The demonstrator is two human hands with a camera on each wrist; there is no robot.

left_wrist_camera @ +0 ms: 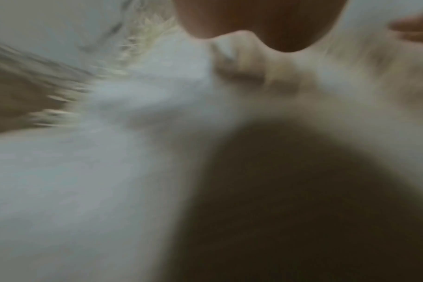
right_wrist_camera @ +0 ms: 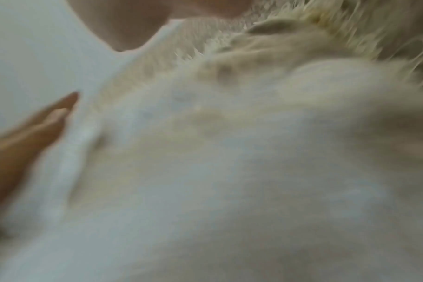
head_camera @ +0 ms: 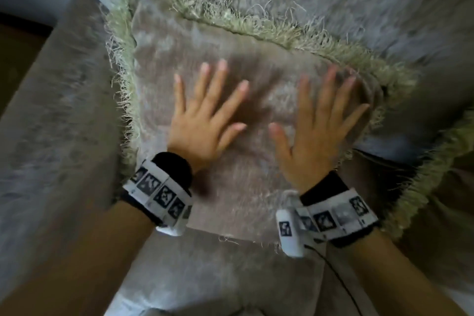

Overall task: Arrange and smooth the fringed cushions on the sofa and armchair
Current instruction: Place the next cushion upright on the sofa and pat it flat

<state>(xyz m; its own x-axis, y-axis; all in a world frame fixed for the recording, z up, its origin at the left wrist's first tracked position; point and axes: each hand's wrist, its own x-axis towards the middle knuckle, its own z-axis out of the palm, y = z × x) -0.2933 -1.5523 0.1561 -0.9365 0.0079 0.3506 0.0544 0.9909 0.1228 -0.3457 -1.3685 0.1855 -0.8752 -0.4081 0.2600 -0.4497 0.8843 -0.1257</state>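
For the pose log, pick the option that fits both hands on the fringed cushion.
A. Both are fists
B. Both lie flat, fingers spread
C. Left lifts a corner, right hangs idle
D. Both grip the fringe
B: the left hand and right hand lie palm down with spread fingers on the face of the fringed cushion.

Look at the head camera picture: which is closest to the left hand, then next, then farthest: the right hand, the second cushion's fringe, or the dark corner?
1. Right hand, just beside the left hand, same cushion.
2. Dark corner, upper left.
3. Second cushion's fringe, far right.
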